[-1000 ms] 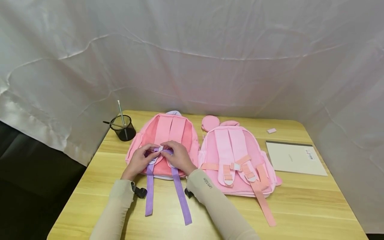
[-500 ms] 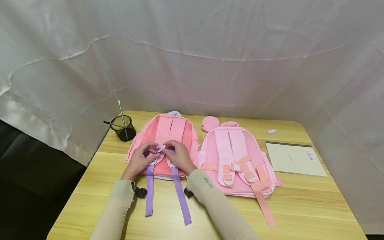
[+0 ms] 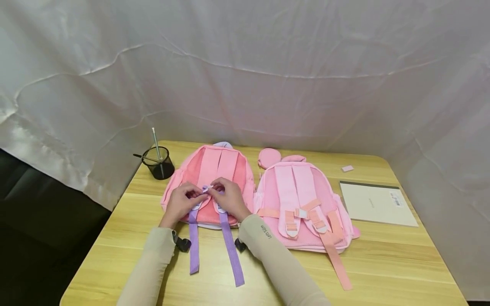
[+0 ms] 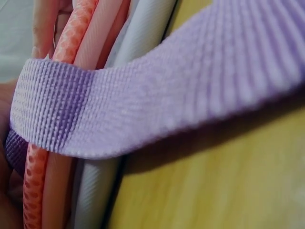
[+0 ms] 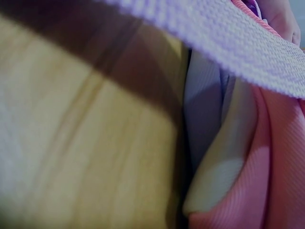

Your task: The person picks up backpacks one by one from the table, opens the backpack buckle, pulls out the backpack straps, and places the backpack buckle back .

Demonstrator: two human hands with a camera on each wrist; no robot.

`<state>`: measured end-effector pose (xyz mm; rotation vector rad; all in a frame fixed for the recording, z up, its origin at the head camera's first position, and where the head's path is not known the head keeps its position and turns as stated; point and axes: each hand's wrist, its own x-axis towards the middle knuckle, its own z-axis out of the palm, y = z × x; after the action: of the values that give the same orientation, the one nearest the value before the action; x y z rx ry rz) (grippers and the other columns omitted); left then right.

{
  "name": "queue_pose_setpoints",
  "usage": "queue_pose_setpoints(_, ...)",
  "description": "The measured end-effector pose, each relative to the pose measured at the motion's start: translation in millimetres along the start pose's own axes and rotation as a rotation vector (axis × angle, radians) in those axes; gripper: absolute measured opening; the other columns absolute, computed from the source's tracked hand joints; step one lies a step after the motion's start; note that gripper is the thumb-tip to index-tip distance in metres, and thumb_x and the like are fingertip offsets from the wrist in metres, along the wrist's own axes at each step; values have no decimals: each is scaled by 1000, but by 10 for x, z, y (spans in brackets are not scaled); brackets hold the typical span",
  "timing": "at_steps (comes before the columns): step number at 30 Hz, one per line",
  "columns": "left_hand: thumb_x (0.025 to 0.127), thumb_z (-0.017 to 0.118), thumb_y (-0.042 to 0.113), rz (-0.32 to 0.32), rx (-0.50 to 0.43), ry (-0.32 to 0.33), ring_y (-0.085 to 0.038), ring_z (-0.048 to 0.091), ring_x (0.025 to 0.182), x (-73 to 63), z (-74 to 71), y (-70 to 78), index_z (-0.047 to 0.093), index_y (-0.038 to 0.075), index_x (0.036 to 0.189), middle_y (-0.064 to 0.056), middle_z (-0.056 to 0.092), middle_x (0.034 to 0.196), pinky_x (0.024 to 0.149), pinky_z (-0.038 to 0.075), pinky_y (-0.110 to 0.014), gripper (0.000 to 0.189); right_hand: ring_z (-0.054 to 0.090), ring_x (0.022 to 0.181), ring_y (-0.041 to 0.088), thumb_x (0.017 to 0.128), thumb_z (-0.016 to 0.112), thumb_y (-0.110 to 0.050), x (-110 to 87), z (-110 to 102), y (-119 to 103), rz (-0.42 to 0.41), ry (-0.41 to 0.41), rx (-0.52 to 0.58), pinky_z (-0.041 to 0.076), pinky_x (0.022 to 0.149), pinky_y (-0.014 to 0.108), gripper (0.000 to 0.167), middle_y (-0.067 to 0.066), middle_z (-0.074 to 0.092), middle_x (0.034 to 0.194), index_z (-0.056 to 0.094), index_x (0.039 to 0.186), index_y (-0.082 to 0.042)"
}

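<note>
A coral-pink backpack (image 3: 210, 159) lies with its straps facing up at the left of the table. Over its lower middle, both hands meet at a small white buckle (image 3: 208, 189) on purple webbing. The left hand (image 3: 182, 200) pinches the buckle's left side, thumb against fingers. From the other side, the right hand (image 3: 229, 198) pinches it between thumb and index finger; the fingers hide part of the piece. Two purple strap ends (image 3: 194, 246) hang toward the table's front. In the left wrist view, a purple strap (image 4: 143, 105) crosses the pack's edge and covers most of the hand.
To the right lies a lighter pink backpack (image 3: 283, 182) with peach straps, its round pink pouch (image 3: 269, 157) behind. A black mesh pen cup (image 3: 161, 169) stands at the back left. An eraser (image 3: 347, 168) and a notepad (image 3: 377, 204) lie at the right.
The white buckle has turned between the fingers, and the purple webbing there has bunched and shifted. The left hand has moved slightly right. Both backpacks stay in place.
</note>
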<state>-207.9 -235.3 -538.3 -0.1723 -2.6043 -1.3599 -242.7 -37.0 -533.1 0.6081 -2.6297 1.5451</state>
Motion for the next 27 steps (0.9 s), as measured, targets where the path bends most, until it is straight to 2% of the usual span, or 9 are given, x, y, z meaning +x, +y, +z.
queue_pose_setpoints(9,86,86,27,-33,71,11,-17,59,80,-6,8,36,80,17,88,0,71,89,71,47,-28,12,69,91,11,95,76,-24,-1,-16,-23,-23,-14,5,54,87,27,11,-2,75,96,74,102,-16)
queue_pose_setpoints(18,83,88,20,27,52,13,-15,60,81,-8,14,22,81,17,85,1,73,88,72,47,-26,8,71,95,10,96,75,-18,0,-17,-10,-27,-11,54,55,91,26,5,-3,77,99,77,100,-17)
queue_pose_setpoints(23,82,89,19,46,67,4,-12,60,82,-7,18,10,81,18,84,2,73,88,73,47,-25,8,72,95,9,96,75,-17,2,-9,10,-41,12,94,56,91,26,4,-3,78,97,78,99,-17)
queue_pose_setpoints(27,83,89,21,43,34,11,-11,60,80,-8,24,4,80,17,87,2,73,89,72,48,-24,10,72,93,8,95,76,-18,4,-10,14,-53,26,110,56,90,26,4,-3,78,97,78,99,-16)
